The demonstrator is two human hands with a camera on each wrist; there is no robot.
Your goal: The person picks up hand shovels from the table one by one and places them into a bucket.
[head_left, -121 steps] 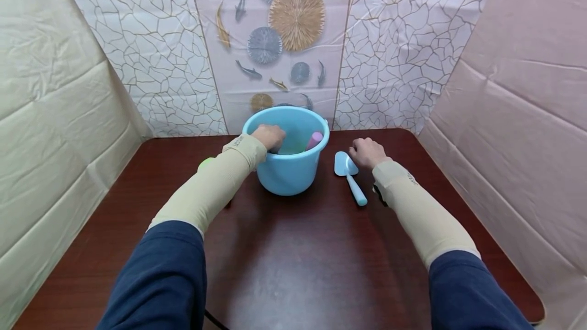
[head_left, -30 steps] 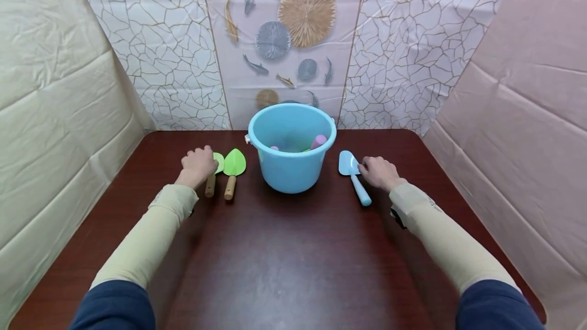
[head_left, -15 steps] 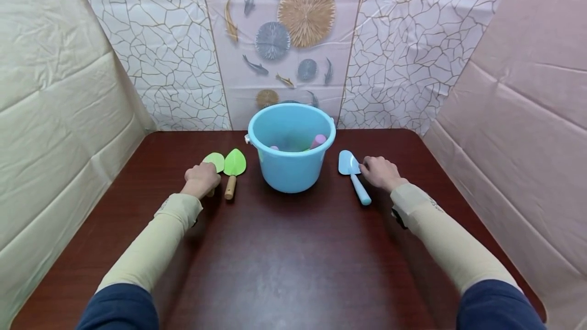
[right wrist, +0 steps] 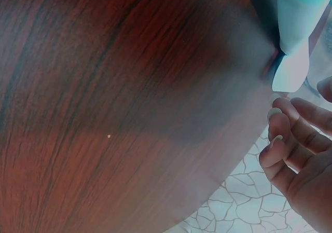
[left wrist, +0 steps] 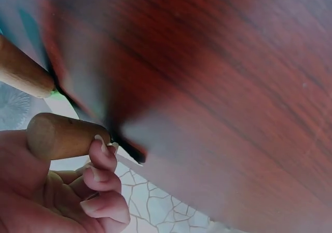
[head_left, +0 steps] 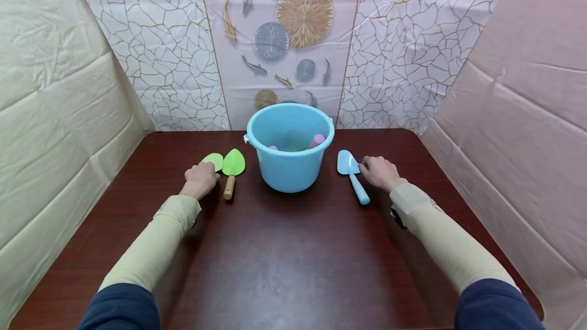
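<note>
My left hand (head_left: pixel 201 179) grips the wooden handle (left wrist: pixel 67 137) of a small light-green hand trowel (head_left: pixel 213 161), its fingers curled round it. Its rounded blade shows beyond my knuckles, low over the table. Just to the right lies a second trowel (head_left: pixel 234 163), with a brighter green, leaf-shaped blade and a wooden handle. Close beside a light-blue trowel (head_left: pixel 358 188) rests my right hand (head_left: pixel 379 172). In the right wrist view its fingers (right wrist: pixel 282 132) are loosely bent and hold nothing, near the blue blade.
Between the hands, at the back of the dark wood table (head_left: pixel 275 248), stands a light-blue bucket (head_left: pixel 290 171). A pink rounded end (head_left: pixel 317 140) and something green show inside it. A patterned cloth (head_left: pixel 169 65) hangs behind the table, with plain cloth at both sides.
My left hand has come out of the bucket, moved left to the light-green trowel and closed round its handle. The right hand stays by the blue trowel.
</note>
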